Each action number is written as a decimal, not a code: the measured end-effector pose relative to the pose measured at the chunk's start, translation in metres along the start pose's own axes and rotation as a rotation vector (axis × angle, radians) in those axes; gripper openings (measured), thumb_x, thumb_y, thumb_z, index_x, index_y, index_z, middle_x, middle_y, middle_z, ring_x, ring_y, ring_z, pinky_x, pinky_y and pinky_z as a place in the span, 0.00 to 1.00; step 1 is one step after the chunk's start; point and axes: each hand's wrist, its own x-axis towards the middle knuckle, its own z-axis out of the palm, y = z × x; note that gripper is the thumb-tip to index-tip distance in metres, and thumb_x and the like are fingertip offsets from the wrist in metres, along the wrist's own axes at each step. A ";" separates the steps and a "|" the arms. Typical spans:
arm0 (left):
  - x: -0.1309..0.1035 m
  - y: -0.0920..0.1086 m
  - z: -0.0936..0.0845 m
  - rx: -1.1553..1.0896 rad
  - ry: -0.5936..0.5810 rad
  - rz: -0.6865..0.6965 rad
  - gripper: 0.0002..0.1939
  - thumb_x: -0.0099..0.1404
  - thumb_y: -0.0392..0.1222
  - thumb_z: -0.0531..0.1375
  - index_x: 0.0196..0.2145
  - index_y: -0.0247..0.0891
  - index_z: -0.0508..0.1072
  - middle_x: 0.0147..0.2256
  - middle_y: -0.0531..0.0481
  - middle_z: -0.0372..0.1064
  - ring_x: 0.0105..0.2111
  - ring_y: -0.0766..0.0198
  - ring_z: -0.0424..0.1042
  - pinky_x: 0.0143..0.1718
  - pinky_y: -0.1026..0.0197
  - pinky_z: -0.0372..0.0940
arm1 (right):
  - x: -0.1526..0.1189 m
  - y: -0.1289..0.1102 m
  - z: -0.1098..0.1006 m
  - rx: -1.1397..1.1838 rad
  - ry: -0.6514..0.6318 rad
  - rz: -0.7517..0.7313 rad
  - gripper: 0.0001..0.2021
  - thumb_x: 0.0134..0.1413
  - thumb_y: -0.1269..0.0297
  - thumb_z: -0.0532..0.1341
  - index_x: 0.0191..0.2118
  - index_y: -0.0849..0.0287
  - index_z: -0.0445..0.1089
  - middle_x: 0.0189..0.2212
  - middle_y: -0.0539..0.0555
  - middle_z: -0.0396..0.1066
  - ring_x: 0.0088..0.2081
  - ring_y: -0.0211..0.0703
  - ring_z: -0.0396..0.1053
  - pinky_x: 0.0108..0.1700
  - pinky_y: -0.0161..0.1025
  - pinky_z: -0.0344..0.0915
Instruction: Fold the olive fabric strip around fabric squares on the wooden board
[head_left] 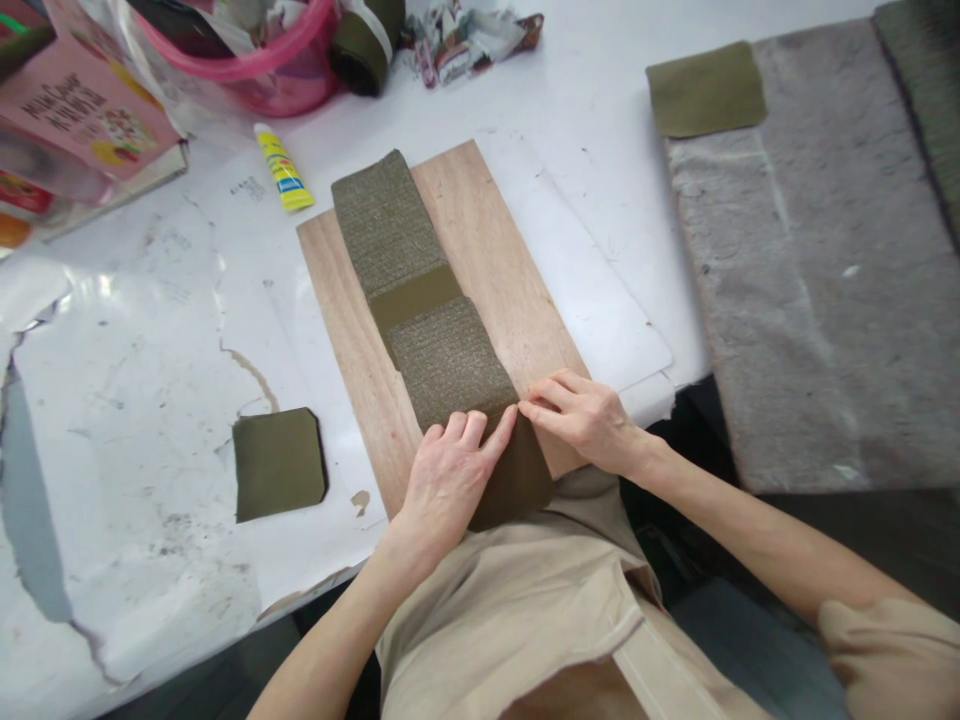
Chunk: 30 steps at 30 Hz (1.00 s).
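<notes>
A long olive strip (450, 365) with ribbed, textured panels and a smooth band lies lengthwise on a wooden board (495, 230). Its near end is a smooth, dark olive flap that hangs over the board's front edge towards my lap. My left hand (450, 470) lies on the strip where ribbed panel and flap meet, index finger stretched along that line; its thumb is hidden. Just beside that fingertip, my right hand (581, 415) pinches the strip's right edge between thumb and forefinger. A separate olive square (280, 465) with two cut corners lies left of the board.
Behind the board lie a yellow glue tube (283, 170), a pink basket (262, 75), an olive roll (367, 45) and crumpled scraps (480, 40). A pink box (82, 100) stands back left. To the right, a grey padded surface (817, 260) bears another olive piece (709, 90).
</notes>
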 end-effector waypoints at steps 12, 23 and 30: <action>-0.013 -0.001 0.015 -0.072 0.129 -0.054 0.27 0.68 0.31 0.55 0.63 0.39 0.59 0.46 0.41 0.66 0.43 0.55 0.66 0.39 0.55 0.66 | -0.009 -0.012 0.002 -0.012 -0.006 0.121 0.17 0.64 0.69 0.56 0.56 0.53 0.70 0.47 0.57 0.71 0.48 0.45 0.66 0.49 0.40 0.67; -0.058 -0.019 0.048 -0.281 0.490 -0.332 0.11 0.68 0.37 0.58 0.47 0.37 0.73 0.38 0.46 0.70 0.37 0.59 0.67 0.39 0.58 0.64 | 0.002 -0.021 -0.008 0.123 0.037 0.277 0.12 0.64 0.72 0.55 0.47 0.56 0.73 0.41 0.55 0.72 0.44 0.42 0.67 0.45 0.37 0.66; -0.051 -0.021 0.045 -0.321 0.536 -0.348 0.05 0.68 0.38 0.58 0.39 0.38 0.74 0.36 0.48 0.70 0.36 0.60 0.67 0.38 0.59 0.63 | 0.035 -0.029 -0.008 0.092 -0.191 0.238 0.04 0.58 0.67 0.63 0.39 0.58 0.71 0.37 0.54 0.72 0.42 0.46 0.66 0.43 0.40 0.62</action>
